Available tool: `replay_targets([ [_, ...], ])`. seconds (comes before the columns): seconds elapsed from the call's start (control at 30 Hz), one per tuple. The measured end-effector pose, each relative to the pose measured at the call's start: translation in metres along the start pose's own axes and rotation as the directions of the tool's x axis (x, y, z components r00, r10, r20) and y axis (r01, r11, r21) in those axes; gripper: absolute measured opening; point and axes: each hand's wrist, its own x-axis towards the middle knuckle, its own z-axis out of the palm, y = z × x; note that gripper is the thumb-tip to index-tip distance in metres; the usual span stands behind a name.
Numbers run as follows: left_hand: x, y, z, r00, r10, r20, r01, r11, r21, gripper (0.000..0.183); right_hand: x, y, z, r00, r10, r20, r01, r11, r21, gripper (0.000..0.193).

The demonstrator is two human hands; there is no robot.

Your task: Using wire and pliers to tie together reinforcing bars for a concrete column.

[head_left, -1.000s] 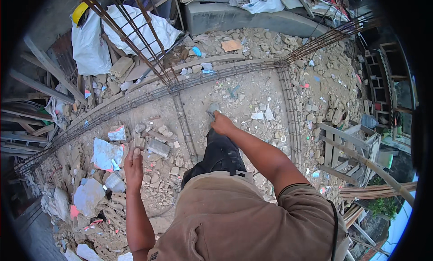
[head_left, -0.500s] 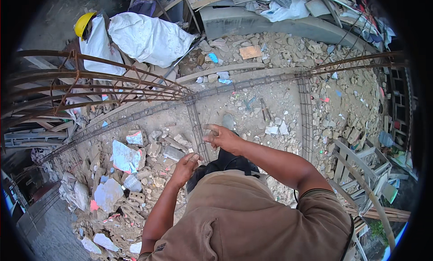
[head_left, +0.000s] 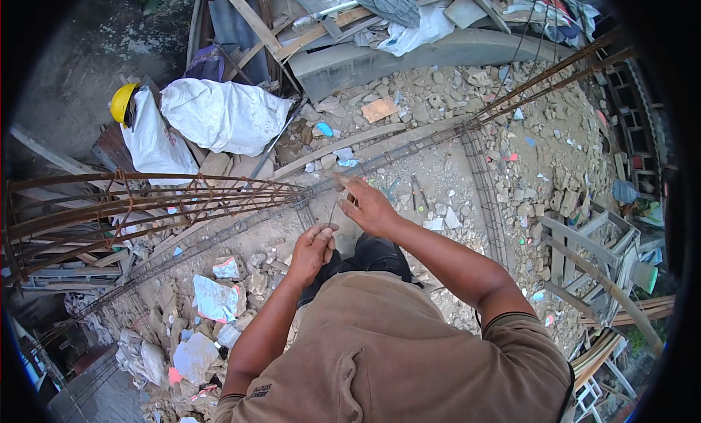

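Observation:
My left hand (head_left: 312, 253) is closed, with thumb and fingers pinched on a thin wire (head_left: 334, 215) that sticks up from the fingertips. Just above and to the right of it is my right hand (head_left: 369, 206). Its forefinger stretches out past the upper end of the wire and the fingers are apart; whether they touch the wire is hard to see. Both hands are over a long rebar cage (head_left: 380, 162) lying across the rubble, near its joint with a shorter crosswise cage (head_left: 305, 217).
Bundled rusty rebar (head_left: 161, 204) projects at the left. White sacks (head_left: 226, 116) and a yellow hard hat (head_left: 123, 103) lie beyond it. A long-handled tool (head_left: 419, 193) rests on the ground. Another cage (head_left: 485, 196) and a wooden frame (head_left: 591, 255) are to the right. Broken concrete (head_left: 215, 295) lies at left.
My hands have come closer together, and my left hand has risen slightly. The thin wire now shows between them. The view has shifted, with the rebar bundle lower in the picture.

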Motion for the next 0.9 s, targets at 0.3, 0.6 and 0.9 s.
replay_targets([
  [0.3,0.023,0.021,0.004,0.975,-0.074,0.211,0.068,0.997,0.034,0.026,-0.028,-0.01,-0.014,0.998,-0.062,-0.018,0.051,0.923,-0.381,0.057],
  [0.6,0.04,0.007,-0.028,0.948,-0.094,0.303,0.057,0.99,0.13,0.022,-0.042,0.013,0.047,1.0,0.005,0.024,0.002,0.952,-0.307,0.059],
  [0.9,0.041,0.01,-0.038,0.913,-0.147,0.38,0.06,0.971,0.231,0.021,-0.047,-0.018,0.035,0.991,-0.069,0.112,0.127,0.727,-0.675,0.015],
])
